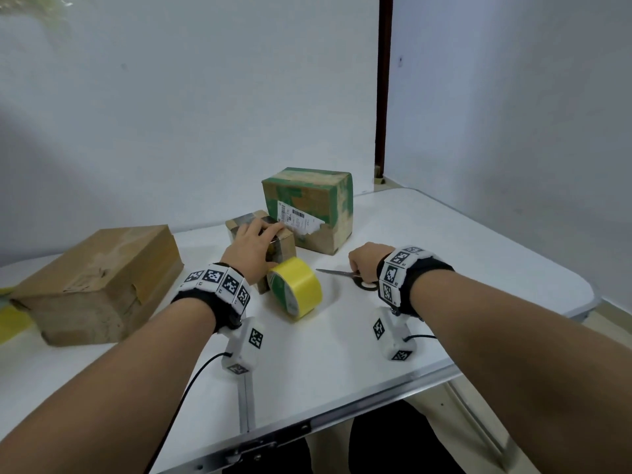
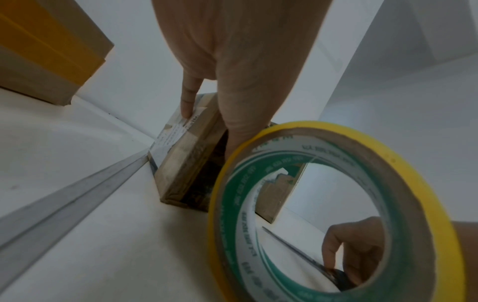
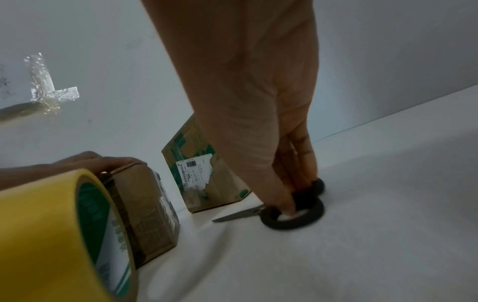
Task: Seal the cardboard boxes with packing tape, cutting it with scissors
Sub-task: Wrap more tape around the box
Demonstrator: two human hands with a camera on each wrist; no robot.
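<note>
My left hand [image 1: 265,236] grips a small taped cardboard box [image 1: 284,248] at mid-table, fingers curled over its top; in the left wrist view a fingertip and the thumb of the left hand [image 2: 209,122] press on that box [image 2: 181,159]. A yellow packing tape roll [image 1: 295,285] stands on its edge against the box's near corner, free of both hands. To its right, scissors [image 1: 342,273] lie flat on the table with blades together. My right hand [image 1: 366,268] has fingers [image 3: 289,204] pushed into the black handle loops of the scissors [image 3: 240,214].
A taller box with green tape and a shipping label [image 1: 307,200] stands just behind the small one. A large plain brown box [image 1: 99,278] sits at the left. The white folding table [image 1: 444,251] ends at the right and near edges; walls stand close behind.
</note>
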